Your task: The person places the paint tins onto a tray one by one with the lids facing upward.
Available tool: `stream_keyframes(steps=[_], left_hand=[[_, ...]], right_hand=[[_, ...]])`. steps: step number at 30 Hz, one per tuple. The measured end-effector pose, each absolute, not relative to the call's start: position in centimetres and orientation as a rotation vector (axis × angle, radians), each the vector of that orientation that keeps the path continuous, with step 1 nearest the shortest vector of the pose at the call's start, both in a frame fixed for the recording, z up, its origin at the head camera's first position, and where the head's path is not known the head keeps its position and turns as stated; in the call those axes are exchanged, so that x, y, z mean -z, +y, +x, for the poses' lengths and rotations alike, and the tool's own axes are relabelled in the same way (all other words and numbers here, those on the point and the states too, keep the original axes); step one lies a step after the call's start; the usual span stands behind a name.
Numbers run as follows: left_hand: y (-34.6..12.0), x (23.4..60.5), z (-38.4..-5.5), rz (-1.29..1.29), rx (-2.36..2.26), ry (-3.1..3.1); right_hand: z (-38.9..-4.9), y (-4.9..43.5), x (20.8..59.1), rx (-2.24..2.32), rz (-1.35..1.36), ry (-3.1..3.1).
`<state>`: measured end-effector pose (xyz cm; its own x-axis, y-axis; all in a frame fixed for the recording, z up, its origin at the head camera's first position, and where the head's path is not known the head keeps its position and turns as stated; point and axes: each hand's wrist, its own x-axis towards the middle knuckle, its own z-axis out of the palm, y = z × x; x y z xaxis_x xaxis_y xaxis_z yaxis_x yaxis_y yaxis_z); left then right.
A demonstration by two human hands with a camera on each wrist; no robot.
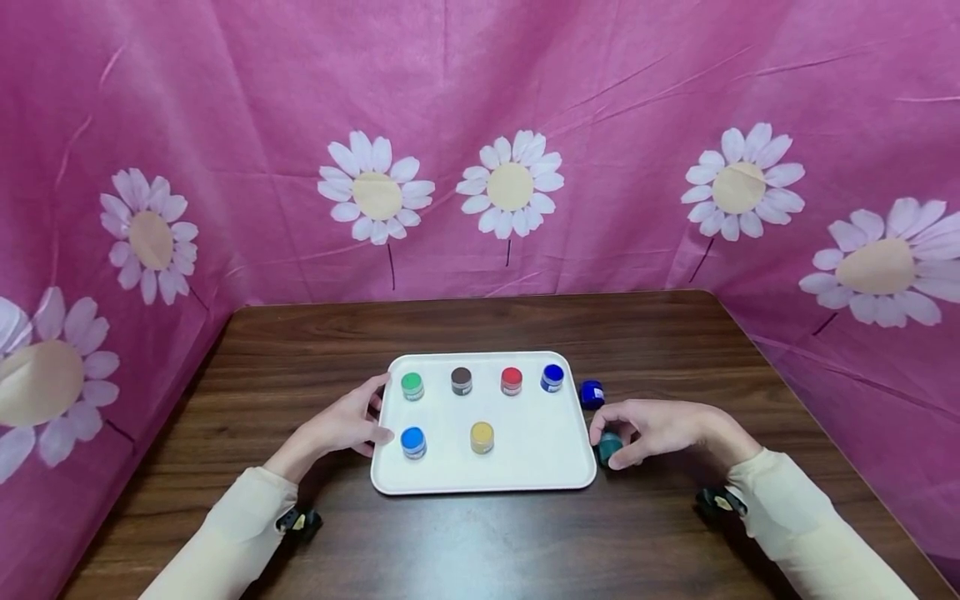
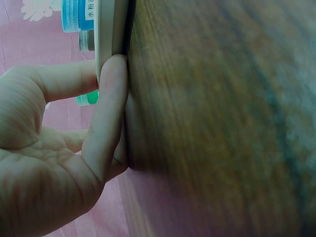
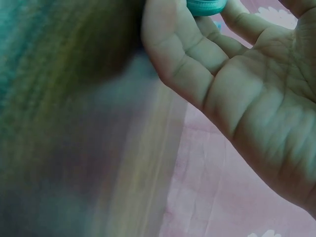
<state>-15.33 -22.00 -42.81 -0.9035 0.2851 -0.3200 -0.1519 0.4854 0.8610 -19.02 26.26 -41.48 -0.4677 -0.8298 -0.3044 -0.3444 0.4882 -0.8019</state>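
My left hand [image 1: 348, 422] holds the left edge of a white tray [image 1: 536, 467], thumb on the rim and a finger against its outer side in the left wrist view. Just off the tray's right edge, my right hand [image 1: 652, 427] has thumb and fingers around a teal paint jar [image 1: 609, 448]; only the end of that jar [image 3: 206, 7] shows in the right wrist view. On the tray stand paint jars: green [image 1: 412, 386], brown [image 1: 461, 381], red [image 1: 512, 381] and dark blue [image 1: 552, 377] at the back, light blue [image 1: 413, 442] and yellow [image 1: 482, 437] in front.
Another dark blue jar [image 1: 592, 394] lies on the wooden table [image 1: 480, 325], right of the tray and close to my right hand's fingers. A pink cloth [image 1: 450, 83] with printed daisies hangs behind the table and along both sides.
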Motion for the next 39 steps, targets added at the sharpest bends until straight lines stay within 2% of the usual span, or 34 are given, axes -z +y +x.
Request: stream_keyframes(steps=[19,39], left_hand=[[-21.9,42.8,-15.3,0.122,-1.413,2.301],[-21.9,42.8,-15.2,0.103,-1.408,2.302]], right_hand=[[-20.1,23.9,39.4,0.934,-1.104,1.984],[-21.1,18.0,40.7,0.766,-1.242,2.082]])
